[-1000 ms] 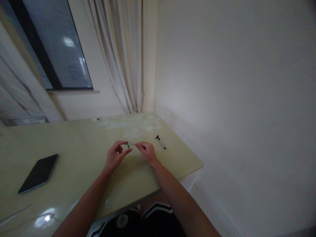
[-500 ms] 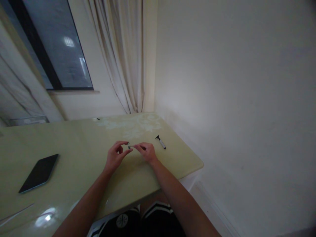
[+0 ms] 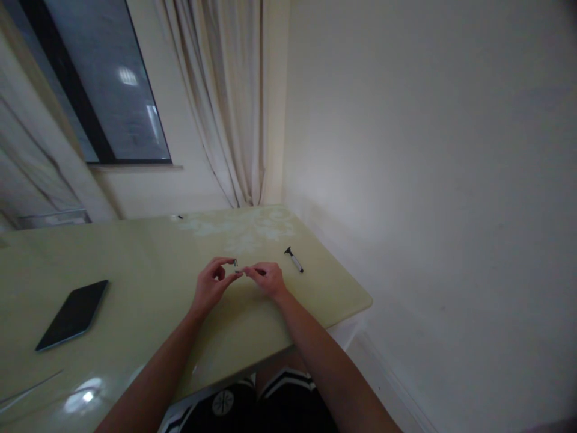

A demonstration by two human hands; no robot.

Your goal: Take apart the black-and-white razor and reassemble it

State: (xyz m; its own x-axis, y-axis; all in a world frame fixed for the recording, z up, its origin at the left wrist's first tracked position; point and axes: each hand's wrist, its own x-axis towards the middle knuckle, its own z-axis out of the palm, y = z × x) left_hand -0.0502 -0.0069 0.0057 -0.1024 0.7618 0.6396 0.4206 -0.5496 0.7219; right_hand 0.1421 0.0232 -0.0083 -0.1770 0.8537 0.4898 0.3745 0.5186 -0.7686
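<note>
A big pale wall (image 3: 415,156) runs along the right side. The table (image 3: 148,264) is shiny and yellow-green, with white leafy shapes near the far edge. A cream curtain (image 3: 232,108) hangs by a dark window (image 3: 108,78). The black shorts (image 3: 293,412) have white stripes and a round badge (image 3: 222,403) — too small to read. A flat dark tablet (image 3: 73,316) lies at left.

The left hand (image 3: 211,279) pinches a tiny shiny piece (image 3: 235,263) above the table. The right hand (image 3: 269,278) is just beside it, finger and thumb close together — I can't tell if they hold anything. A grey and black razor (image 3: 294,261) lies nearby.
</note>
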